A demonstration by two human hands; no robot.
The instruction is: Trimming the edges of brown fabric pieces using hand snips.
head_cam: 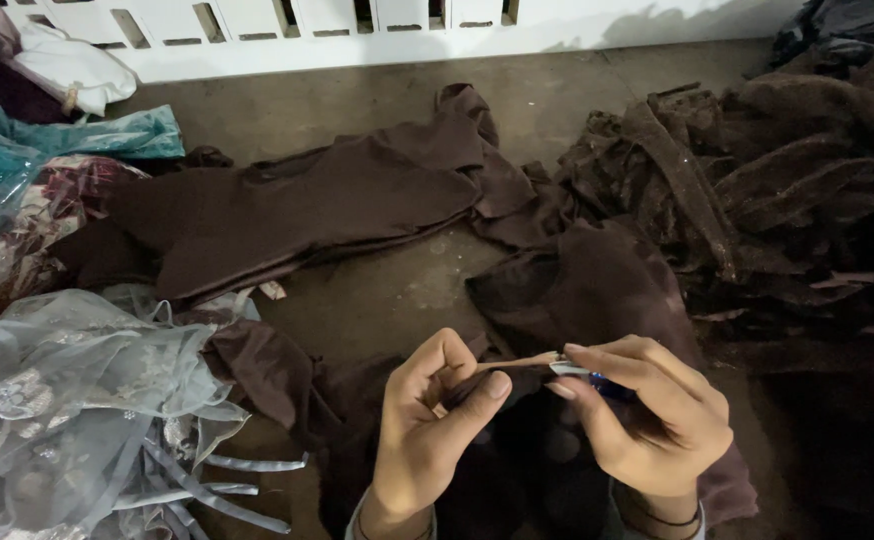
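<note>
- Brown cloth (597, 290) spreads up and away from both hands.
- Left hand (427, 430), just left of the small blue-handled tool (597, 383), pinches the cloth's taut edge.
- Right hand (647, 420) closes on the tool, tip pointing left.

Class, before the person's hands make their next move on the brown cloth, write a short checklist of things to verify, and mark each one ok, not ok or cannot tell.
1. Left hand pinches the brown cloth edge: ok.
2. Right hand holds a small blue-handled tool: ok.
3. Tool tip meets the pinched edge: ok.
4. Kind of tool: cannot tell, mostly hidden.
5. Fingers clear of the tip: cannot tell.
</note>
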